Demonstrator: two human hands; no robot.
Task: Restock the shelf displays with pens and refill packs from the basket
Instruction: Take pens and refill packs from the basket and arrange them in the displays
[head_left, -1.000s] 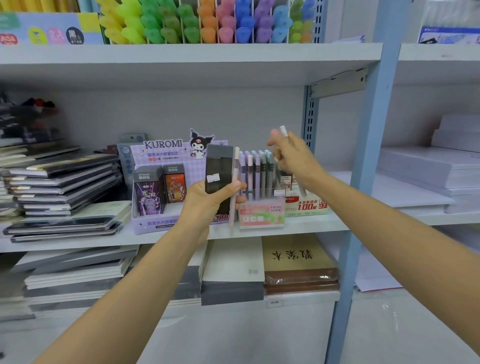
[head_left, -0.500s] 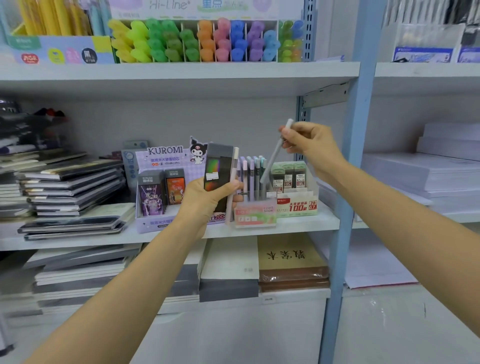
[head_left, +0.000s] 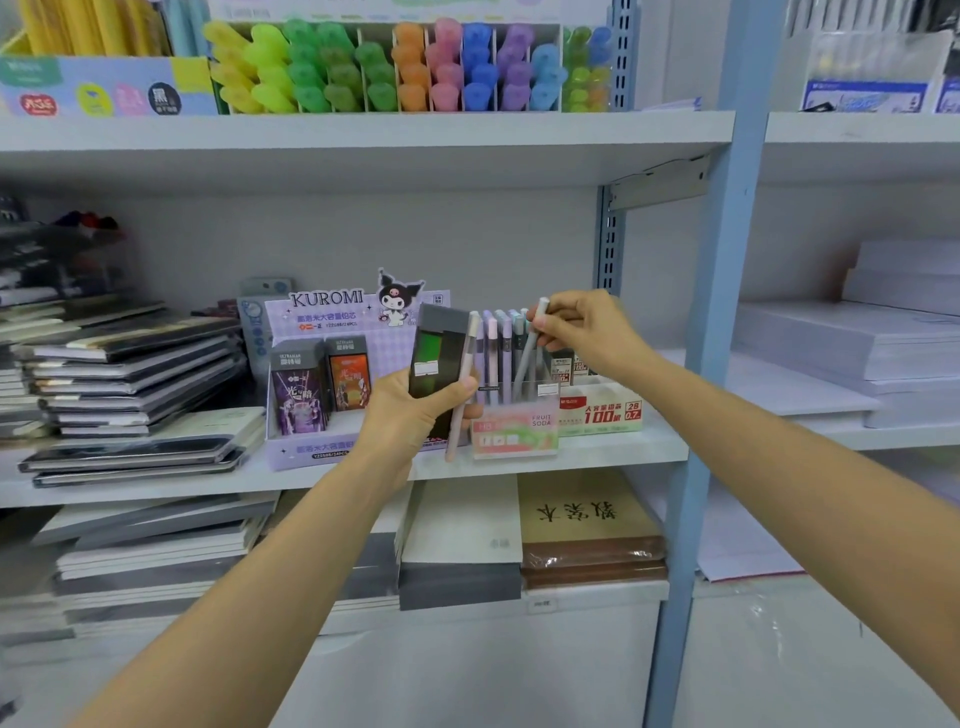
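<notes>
- Step in hand: loading a pen into the clear pen holder (head_left: 514, 434), which stands at centre frame on the middle shelf (head_left: 623, 452).
- The right hand (head_left: 587, 338) pinches a grey pen (head_left: 529, 353) near its upper end. The fingers (head_left: 551, 323) are closed narrowly on the barrel.
- The grey pen is tilted, top towards the right. Its lower end sits among the upright pens (head_left: 496, 348) standing in the holder. The pictures do not show whether it reaches the bottom.
- The left hand (head_left: 415, 415) holds a dark refill pack (head_left: 436, 364) and a pale pink pen (head_left: 463, 384) together, with the thumb laid across the pack front. Both items are just left of the holder, in front of the Kuromi display box (head_left: 322, 332).
- The basket is not in view.
- Next move, as judged: bring the grey pen upright, lower it into a free place in the row, then open the fingers. The neighbouring pens stand close together, so a slow, straight descent is required to avoid tipping them.
- After that, the pink pen likely goes into the same holder. The refill pack likely belongs in the Kuromi box or in the red-and-white refill box (head_left: 608, 413) to the right; which one cannot be told.
</notes>
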